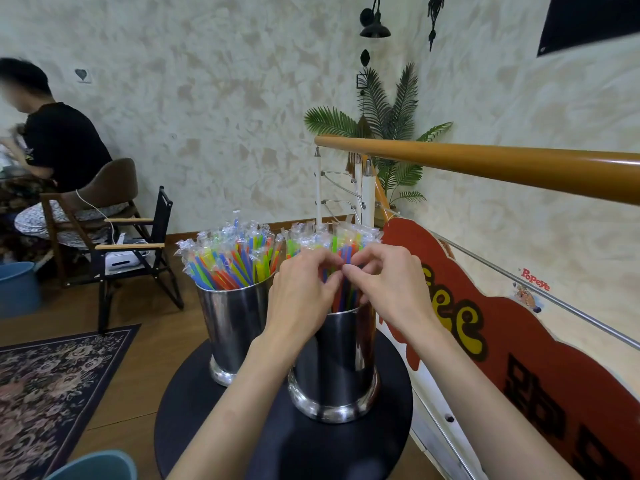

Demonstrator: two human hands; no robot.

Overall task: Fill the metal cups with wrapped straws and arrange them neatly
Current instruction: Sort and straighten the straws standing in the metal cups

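Note:
Two shiny metal cups stand on a round black table (214,403). The left cup (232,327) is packed with upright, clear-wrapped straws (228,258) in several bright colours. The right cup (336,362), nearer to me, also holds a bundle of wrapped straws (332,237). My left hand (301,292) and my right hand (384,285) meet over the right cup, fingertips pinched among its straws at mid-height. The hands hide most of that bundle's lower part.
A red cut-out sign (485,334) and a wooden handrail (485,164) run along the right. A patterned rug (52,386) lies at the left, with folding chairs (135,251) and a seated person (59,150) beyond. A blue bucket rim (97,465) shows at the bottom left.

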